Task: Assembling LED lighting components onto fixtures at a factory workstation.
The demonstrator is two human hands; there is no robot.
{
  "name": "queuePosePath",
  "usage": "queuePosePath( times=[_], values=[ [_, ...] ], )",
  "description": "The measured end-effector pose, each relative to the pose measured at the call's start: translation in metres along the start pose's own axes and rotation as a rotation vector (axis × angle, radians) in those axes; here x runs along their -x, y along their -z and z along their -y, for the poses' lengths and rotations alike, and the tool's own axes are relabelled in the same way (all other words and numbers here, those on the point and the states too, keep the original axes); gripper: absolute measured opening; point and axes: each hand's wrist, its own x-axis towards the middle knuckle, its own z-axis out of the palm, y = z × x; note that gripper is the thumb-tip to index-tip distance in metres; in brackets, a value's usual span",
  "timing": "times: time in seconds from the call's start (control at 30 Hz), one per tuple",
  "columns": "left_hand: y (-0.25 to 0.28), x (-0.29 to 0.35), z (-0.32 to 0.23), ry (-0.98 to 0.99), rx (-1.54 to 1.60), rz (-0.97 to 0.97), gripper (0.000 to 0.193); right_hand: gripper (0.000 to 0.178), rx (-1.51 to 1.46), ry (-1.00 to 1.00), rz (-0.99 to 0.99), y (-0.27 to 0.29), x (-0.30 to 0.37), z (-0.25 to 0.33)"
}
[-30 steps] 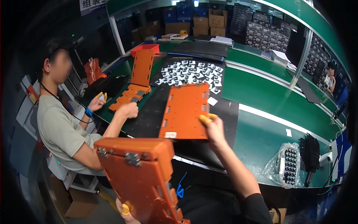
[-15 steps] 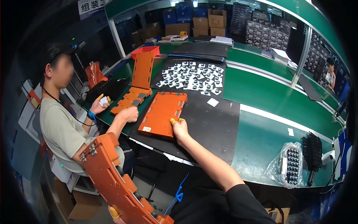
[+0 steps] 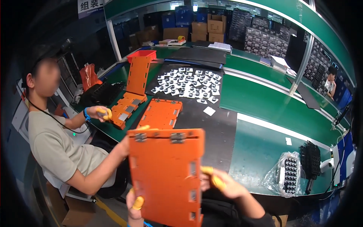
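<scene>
Orange plate [image 3: 166, 178]: matt plastic-looking, metal hinges [image 3: 177, 137]. Table mat [image 3: 211, 132]: matt black. Bag [image 3: 281, 176]: glossy clear plastic.

Three orange fixture plates [image 3: 166, 174] [image 3: 159, 113] [image 3: 132, 89], one red bin [image 3: 141, 55]

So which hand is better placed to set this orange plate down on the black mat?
Probably the right hand: it grips the orange plate's right edge, on the black mat's side. The left hand holds the lower left corner, farther from it.
</scene>
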Motion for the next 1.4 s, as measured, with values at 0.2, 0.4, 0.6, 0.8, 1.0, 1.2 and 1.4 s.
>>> queuePosePath(
  times=[0.2,0.4,0.6,0.8,1.0,1.2,1.4],
  values=[
    [-0.089,-0.040,0.052,0.213,-0.269,0.406,0.036,0.057,0.001,0.050,-0.839,-0.006,0.077,-0.038],
    [-0.174,-0.039,0.131,0.343,-0.342,0.538,0.033,0.034,0.112,0.131,-1.176,0.049,0.150,-0.032],
    [-0.222,-0.053,0.187,0.511,-0.279,0.651,0.049,0.020,0.148,-0.050,-1.313,0.115,0.187,-0.027],
    [-0.229,-0.058,0.212,0.437,-0.300,0.638,0.041,0.022,0.238,-0.207,-1.274,0.129,0.188,-0.019],
    [-0.226,-0.072,0.211,0.442,-0.592,0.710,0.039,0.040,0.459,-0.470,-1.145,0.146,0.184,0.008],
    [-0.243,-0.088,0.191,0.259,-1.115,0.753,0.041,0.059,0.764,-0.590,-1.100,0.149,0.183,0.014],
    [-0.264,-0.090,0.171,0.154,-1.365,0.820,0.047,0.052,0.678,-0.516,-1.144,0.156,0.191,0.002]
  ],
)
